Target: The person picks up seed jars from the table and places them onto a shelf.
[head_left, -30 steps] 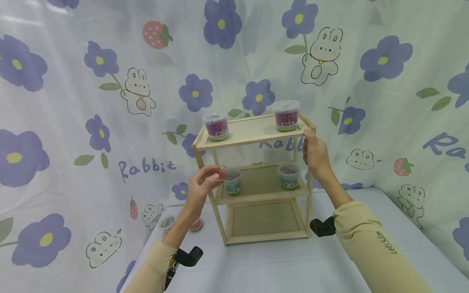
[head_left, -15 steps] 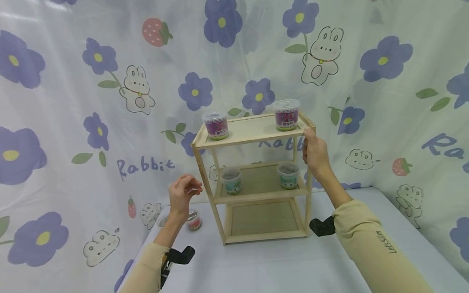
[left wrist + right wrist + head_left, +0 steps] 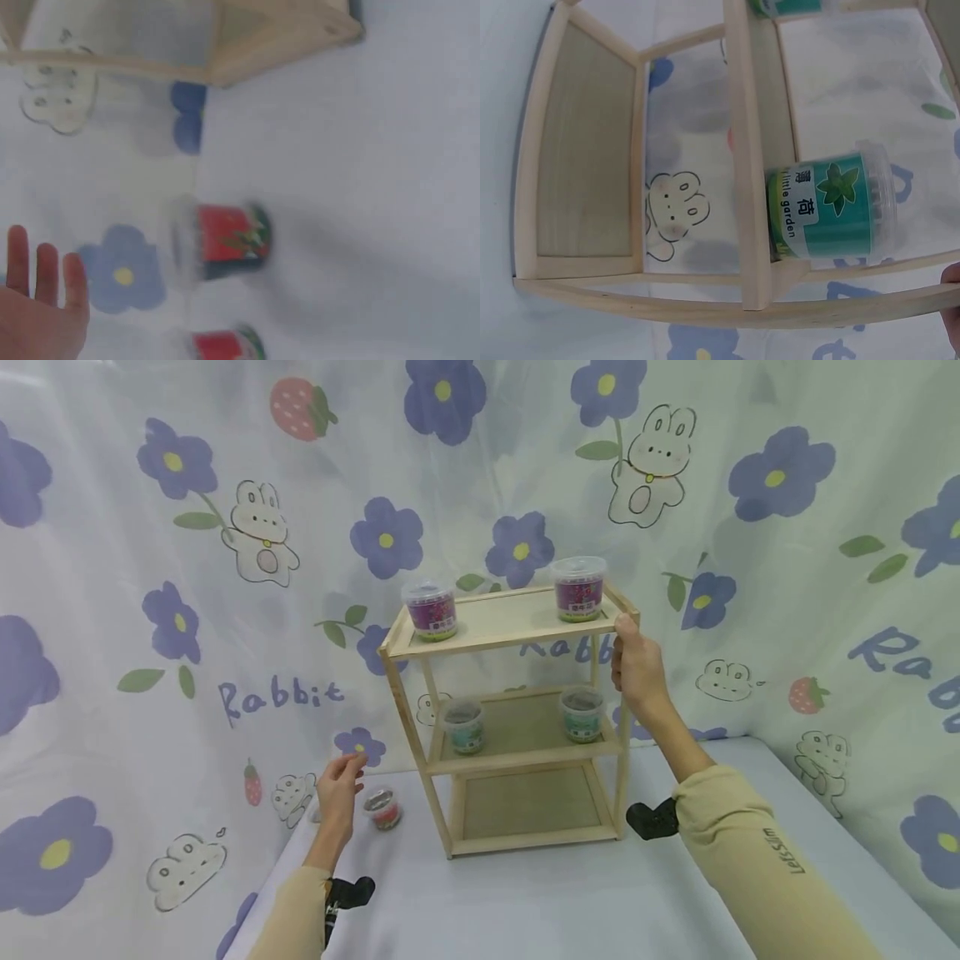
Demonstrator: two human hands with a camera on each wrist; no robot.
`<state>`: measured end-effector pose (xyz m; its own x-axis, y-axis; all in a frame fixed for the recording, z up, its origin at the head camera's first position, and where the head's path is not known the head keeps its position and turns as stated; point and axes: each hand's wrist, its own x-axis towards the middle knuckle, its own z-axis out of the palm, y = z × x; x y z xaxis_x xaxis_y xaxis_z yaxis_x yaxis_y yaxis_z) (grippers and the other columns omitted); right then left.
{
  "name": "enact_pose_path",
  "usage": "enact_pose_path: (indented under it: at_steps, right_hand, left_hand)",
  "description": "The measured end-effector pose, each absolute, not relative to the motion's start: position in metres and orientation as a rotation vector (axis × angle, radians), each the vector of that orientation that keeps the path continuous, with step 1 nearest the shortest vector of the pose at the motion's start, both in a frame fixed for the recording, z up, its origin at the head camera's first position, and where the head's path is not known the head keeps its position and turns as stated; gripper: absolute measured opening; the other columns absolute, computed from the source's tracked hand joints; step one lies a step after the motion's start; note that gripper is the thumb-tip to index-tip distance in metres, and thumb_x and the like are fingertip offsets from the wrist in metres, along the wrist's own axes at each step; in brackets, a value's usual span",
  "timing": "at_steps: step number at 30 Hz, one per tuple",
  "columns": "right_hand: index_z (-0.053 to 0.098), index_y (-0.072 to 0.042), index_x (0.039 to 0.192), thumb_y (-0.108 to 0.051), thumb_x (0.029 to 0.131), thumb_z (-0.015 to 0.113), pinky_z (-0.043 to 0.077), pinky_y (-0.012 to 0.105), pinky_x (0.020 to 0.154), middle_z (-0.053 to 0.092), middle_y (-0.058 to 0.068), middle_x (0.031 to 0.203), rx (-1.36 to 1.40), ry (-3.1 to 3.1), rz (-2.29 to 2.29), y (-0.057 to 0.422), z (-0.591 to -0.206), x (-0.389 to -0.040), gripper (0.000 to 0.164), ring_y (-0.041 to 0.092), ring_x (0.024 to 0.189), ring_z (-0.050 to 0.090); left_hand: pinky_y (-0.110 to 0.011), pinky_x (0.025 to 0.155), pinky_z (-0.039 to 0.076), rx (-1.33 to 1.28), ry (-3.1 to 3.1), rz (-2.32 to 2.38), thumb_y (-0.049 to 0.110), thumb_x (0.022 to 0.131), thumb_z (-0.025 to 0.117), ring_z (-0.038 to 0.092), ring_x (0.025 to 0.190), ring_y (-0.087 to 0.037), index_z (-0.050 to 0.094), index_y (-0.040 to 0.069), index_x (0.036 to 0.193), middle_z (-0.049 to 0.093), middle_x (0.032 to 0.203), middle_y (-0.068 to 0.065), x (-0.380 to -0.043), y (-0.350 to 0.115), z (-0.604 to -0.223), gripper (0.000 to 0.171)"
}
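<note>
A three-tier wooden shelf (image 3: pixel 517 760) stands on the table. My right hand (image 3: pixel 639 664) grips its front right post just below the top tier. Two clear-lidded tubs with purple labels, a left one (image 3: pixel 432 612) and a right one (image 3: pixel 579 592), sit on the top tier. On the middle tier are two green-labelled tubs, one left (image 3: pixel 464 727) and one right (image 3: pixel 582 715). My left hand (image 3: pixel 339 793) holds nothing, left of the shelf and close to a red-labelled tub (image 3: pixel 383 810) on the table. A second red-labelled tub (image 3: pixel 221 346) shows in the left wrist view.
The bottom tier (image 3: pixel 528 802) bears no tub. A white curtain (image 3: pixel 315 568) printed with flowers and rabbits hangs behind and at the left of the white-covered table (image 3: pixel 525 910). Dark wrist mounts (image 3: pixel 651 820) are strapped to both forearms.
My left hand has moved left and down, from before the left green tub to beside the red-labelled tubs. My right hand keeps its hold on the post. The head view has shifted slightly.
</note>
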<state>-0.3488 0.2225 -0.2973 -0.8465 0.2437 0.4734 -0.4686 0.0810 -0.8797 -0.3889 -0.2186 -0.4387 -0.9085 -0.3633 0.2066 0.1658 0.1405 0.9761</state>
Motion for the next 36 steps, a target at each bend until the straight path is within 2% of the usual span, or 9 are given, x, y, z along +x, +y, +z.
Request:
enact_pose_path:
  at_steps: [4, 7, 9, 12, 13, 20, 29, 36]
  right_hand:
    - [0.031, -0.017, 0.057, -0.052, 0.100, 0.041, 0.021, 0.020, 0.037, 0.030, -0.011, 0.044, 0.215, -1.846, 1.840, 0.223, -0.297, -0.349, 0.056, 0.005, 0.039, 0.023]
    - [0.031, -0.016, 0.057, -0.052, 0.100, 0.041, 0.020, 0.019, 0.037, 0.029, -0.010, 0.044, 0.206, -1.836, 1.836, 0.224, -0.297, -0.350, 0.057, 0.004, 0.038, 0.022]
    - [0.031, -0.016, 0.057, -0.053, 0.100, 0.041, 0.020, 0.019, 0.037, 0.029, -0.010, 0.044, 0.202, -1.836, 1.829, 0.224, -0.297, -0.351, 0.057, 0.004, 0.038, 0.022]
    - [0.030, -0.016, 0.057, -0.054, 0.100, 0.040, 0.020, 0.019, 0.038, 0.029, -0.011, 0.044, 0.200, -1.850, 1.818, 0.224, -0.298, -0.352, 0.058, 0.004, 0.039, 0.021]
    - [0.030, -0.016, 0.057, -0.054, 0.100, 0.039, 0.019, 0.019, 0.038, 0.028, -0.011, 0.044, 0.202, -1.855, 1.817, 0.224, -0.298, -0.352, 0.058, 0.004, 0.039, 0.021]
    - [0.030, -0.016, 0.056, -0.053, 0.100, 0.039, 0.020, 0.020, 0.037, 0.028, -0.012, 0.043, 0.207, -1.852, 1.812, 0.223, -0.298, -0.351, 0.058, 0.005, 0.039, 0.022]
    - [0.030, -0.016, 0.056, -0.052, 0.101, 0.039, 0.020, 0.019, 0.038, 0.028, -0.011, 0.043, 0.199, -1.852, 1.799, 0.223, -0.297, -0.354, 0.058, 0.006, 0.039, 0.021]
    - [0.029, -0.020, 0.054, -0.051, 0.101, 0.038, 0.019, 0.019, 0.038, 0.027, -0.009, 0.045, 0.222, -1.850, 1.811, 0.224, -0.299, -0.354, 0.056, 0.005, 0.039, 0.020]
  left_hand:
    - [-0.021, 0.088, 0.043, 0.253, -2.159, -1.747, 0.032, 0.098, 0.061, 0.050, 0.105, -0.013, 0.052, 0.002, 0.132, 0.060, 0.114, 0.001, -0.393, -0.227, -0.459, 0.047]
    - [-0.037, 0.106, 0.032, 0.260, -2.235, -1.720, 0.037, 0.097, 0.060, 0.045, 0.121, -0.024, 0.042, 0.002, 0.142, 0.050, 0.134, -0.014, -0.396, -0.230, -0.474, 0.060]
    - [-0.048, 0.111, 0.026, 0.255, -2.263, -1.706, 0.039, 0.096, 0.062, 0.039, 0.130, -0.031, 0.037, 0.001, 0.145, 0.042, 0.144, -0.021, -0.398, -0.231, -0.485, 0.068]
    - [-0.054, 0.115, 0.021, 0.266, -2.277, -1.683, 0.038, 0.093, 0.066, 0.030, 0.138, -0.039, 0.032, 0.000, 0.148, 0.034, 0.150, -0.026, -0.403, -0.227, -0.500, 0.074]
    - [-0.053, 0.114, 0.026, 0.272, -2.274, -1.675, 0.036, 0.092, 0.067, 0.028, 0.140, -0.041, 0.031, -0.001, 0.148, 0.033, 0.150, -0.027, -0.405, -0.226, -0.505, 0.076]
    - [-0.054, 0.115, 0.025, 0.288, -2.231, -1.592, 0.023, 0.087, 0.073, 0.032, 0.137, -0.047, 0.028, -0.008, 0.147, 0.031, 0.147, -0.035, -0.414, -0.215, -0.535, 0.081]
    - [-0.056, 0.111, 0.029, 0.307, -2.227, -1.553, 0.024, 0.085, 0.076, 0.037, 0.129, -0.047, 0.023, -0.006, 0.149, 0.032, 0.141, -0.036, -0.415, -0.211, -0.550, 0.088]
    - [-0.056, 0.110, 0.030, 0.346, -2.242, -1.493, 0.023, 0.085, 0.074, 0.039, 0.126, -0.049, 0.027, -0.013, 0.145, 0.036, 0.137, -0.037, -0.416, -0.213, -0.554, 0.085]
